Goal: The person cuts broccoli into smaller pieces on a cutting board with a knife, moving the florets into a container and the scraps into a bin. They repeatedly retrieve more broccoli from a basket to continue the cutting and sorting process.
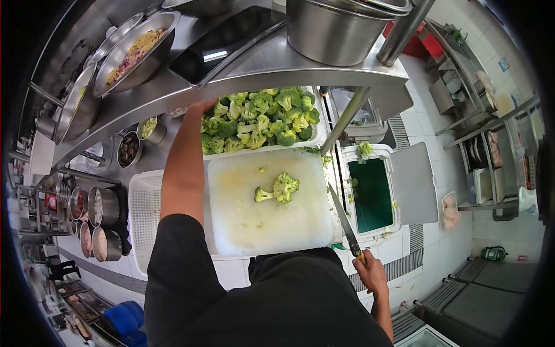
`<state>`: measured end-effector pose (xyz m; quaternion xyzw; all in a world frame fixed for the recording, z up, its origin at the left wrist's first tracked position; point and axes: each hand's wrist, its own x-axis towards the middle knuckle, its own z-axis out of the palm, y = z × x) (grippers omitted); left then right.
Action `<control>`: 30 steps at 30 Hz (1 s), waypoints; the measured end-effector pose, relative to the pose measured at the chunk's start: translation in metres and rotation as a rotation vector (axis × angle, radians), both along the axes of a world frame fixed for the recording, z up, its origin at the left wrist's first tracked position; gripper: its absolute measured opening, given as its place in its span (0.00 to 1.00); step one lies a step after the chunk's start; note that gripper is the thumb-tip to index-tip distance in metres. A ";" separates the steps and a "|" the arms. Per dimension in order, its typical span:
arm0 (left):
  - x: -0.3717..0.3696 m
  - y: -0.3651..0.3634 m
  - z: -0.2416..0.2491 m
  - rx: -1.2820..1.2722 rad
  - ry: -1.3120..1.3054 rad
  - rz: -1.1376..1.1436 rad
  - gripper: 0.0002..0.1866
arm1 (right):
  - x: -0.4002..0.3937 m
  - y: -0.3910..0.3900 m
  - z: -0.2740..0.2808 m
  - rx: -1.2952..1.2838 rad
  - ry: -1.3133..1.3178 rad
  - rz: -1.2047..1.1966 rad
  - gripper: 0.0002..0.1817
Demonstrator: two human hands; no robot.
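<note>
My right hand (370,270) is wrapped round the yellowish handle of a long knife (345,222), off the right edge of the cutting board, its blade pointing up and away from me. My left arm reaches forward past the board's left side; my left hand (203,106) is at the far left corner of the white tray, mostly hidden under the steel shelf, its fingers out of sight. Broccoli florets (254,118) fill that tray. Two broccoli pieces (285,187) and small crumbs lie on the white cutting board (243,231).
A white perforated basket (145,208) stands left of the board. At the right is an open bin (370,196) with a green inside. The steel shelf (248,81) overhangs the far side, carrying a large pot (332,34) and bowls (139,55).
</note>
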<state>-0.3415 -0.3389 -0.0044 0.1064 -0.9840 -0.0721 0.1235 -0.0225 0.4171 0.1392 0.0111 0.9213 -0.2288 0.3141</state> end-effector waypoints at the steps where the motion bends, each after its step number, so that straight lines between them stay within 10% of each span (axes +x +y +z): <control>1: 0.004 -0.001 0.010 -0.014 0.016 0.000 0.21 | 0.000 -0.002 0.000 -0.012 0.009 -0.007 0.21; 19: 0.081 0.073 0.129 -0.200 0.188 0.002 0.20 | -0.006 -0.010 0.000 -0.028 0.022 0.023 0.19; 20: 0.102 0.109 0.156 0.065 0.078 -0.114 0.17 | -0.007 -0.012 0.001 -0.025 0.028 0.013 0.19; 21: 0.137 0.169 0.185 0.958 0.112 -0.204 0.15 | -0.007 -0.011 -0.001 -0.024 0.022 0.010 0.19; 22: 0.173 0.221 0.195 1.027 -0.046 -0.143 0.14 | -0.007 -0.012 -0.004 -0.042 0.020 -0.008 0.19; 27: 0.274 0.313 0.053 0.540 -0.142 -0.226 0.16 | -0.016 -0.017 -0.015 -0.063 0.027 0.030 0.22; 30: 0.290 0.308 0.027 0.717 -0.305 -0.071 0.14 | -0.024 -0.022 -0.015 -0.067 -0.017 0.062 0.22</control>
